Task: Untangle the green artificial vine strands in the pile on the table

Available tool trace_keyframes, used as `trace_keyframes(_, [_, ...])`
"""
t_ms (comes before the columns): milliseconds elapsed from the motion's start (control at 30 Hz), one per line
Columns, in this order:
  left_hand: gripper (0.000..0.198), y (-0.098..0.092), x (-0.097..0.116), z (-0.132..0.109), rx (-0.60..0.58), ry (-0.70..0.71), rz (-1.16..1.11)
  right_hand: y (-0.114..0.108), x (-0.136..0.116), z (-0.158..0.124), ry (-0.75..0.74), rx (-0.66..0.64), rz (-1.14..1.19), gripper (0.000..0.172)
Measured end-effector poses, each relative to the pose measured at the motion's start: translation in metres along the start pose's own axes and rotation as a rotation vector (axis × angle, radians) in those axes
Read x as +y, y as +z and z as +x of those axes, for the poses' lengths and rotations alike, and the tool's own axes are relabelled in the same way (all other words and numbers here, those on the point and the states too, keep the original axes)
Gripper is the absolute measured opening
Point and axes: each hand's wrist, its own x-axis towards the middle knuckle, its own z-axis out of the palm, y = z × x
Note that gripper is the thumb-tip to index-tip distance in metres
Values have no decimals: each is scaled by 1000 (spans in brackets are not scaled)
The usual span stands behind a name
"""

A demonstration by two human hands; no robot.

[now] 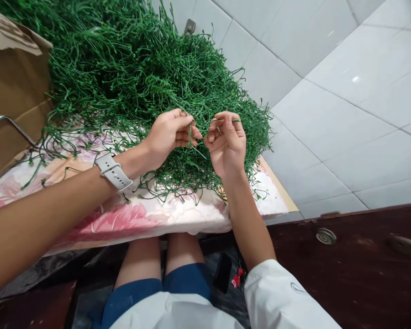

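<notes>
Looks like somebody's home, maybe a back room: white tiles (329, 114) right of the fingers (187, 124), flowery cloth (130, 219) just below them, cardboard box (13, 91) far left, dark wooden furniture (356, 274) lower right.

The green stems (123, 68) before you look like thin, smooth plastic with a faint sheen. Beneath them you have soft, matt floral cloth (130, 221). Far left is dull brown cardboard (13, 87); right, glossy white tiles (345, 114) and dark, scuffed wood (356, 278).

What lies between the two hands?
In the head view, only thin green strands of the pile cross the narrow gap between the left hand and right hand.
</notes>
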Motion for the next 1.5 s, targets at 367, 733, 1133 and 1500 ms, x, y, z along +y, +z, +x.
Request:
trace_keyframes(367, [32,2,8,-6,-43,-56,-93,12,-6,-6,81,-119,90,66])
trace_keyframes(733, [37,-50,50,23,169,188,1,-9,-12,0,-139,92,-175,49])
trace_keyframes(1133, [36,-22,10,12,-8,213,271,3,-2,-15,-290,-35,-465,23])
trace_keyframes(1500, [44,-15,3,8,29,108,177,14,-2,-19,-326,-77,-362,27])
